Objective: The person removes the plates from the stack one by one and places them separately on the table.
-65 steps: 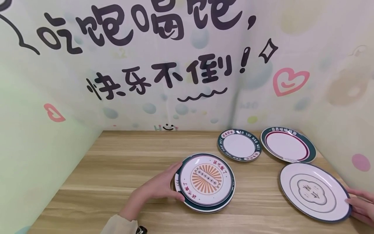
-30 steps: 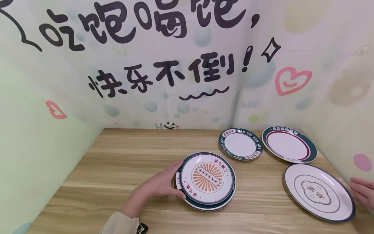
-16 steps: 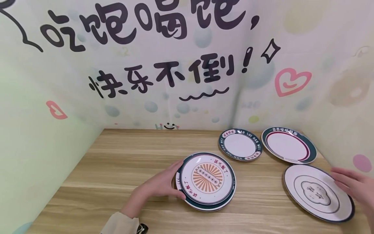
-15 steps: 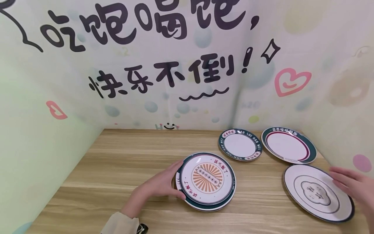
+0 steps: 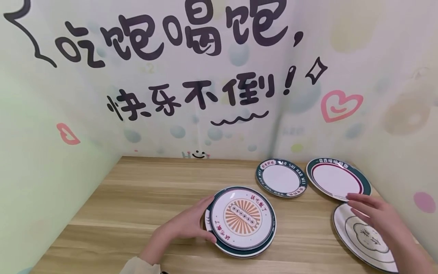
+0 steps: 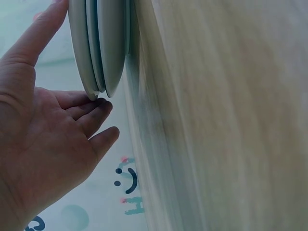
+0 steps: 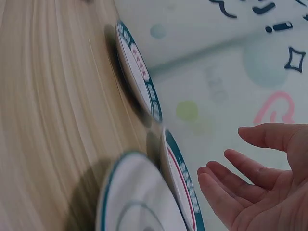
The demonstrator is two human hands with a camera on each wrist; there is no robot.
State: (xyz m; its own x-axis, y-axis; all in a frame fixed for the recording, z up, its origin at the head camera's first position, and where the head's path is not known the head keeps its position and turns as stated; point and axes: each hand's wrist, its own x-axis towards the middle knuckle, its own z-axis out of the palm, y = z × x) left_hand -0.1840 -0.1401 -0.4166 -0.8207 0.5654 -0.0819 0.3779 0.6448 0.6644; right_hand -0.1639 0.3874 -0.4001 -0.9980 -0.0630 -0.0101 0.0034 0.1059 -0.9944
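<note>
My left hand [image 5: 188,223] holds the left side of a stack of plates, its thumb at the near edge and its fingers at the far edge. On top lies a white plate [image 5: 241,217] with an orange sunburst; green-rimmed plate edges show beneath it. Seen edge-on in the left wrist view, the stacked plates [image 6: 98,45] meet the fingertips of that hand [image 6: 53,125]. My right hand [image 5: 384,219] hovers over a white plate [image 5: 371,238] with a cloud-shaped emblem, hiding part of it. Nothing is between the spread fingers of this hand [image 7: 255,183] in the right wrist view.
A small green-rimmed plate [image 5: 281,178] lies at the back. To its right is a larger plate [image 5: 337,179] with a green rim and red ring, close to the right wall. Printed cloth walls [image 5: 191,95] enclose the wooden table [image 5: 154,190] on three sides.
My right hand has let go of the cloud-emblem plate's right edge and moved left above it. My left hand stays at the stack. The camera view has tilted up slightly.
</note>
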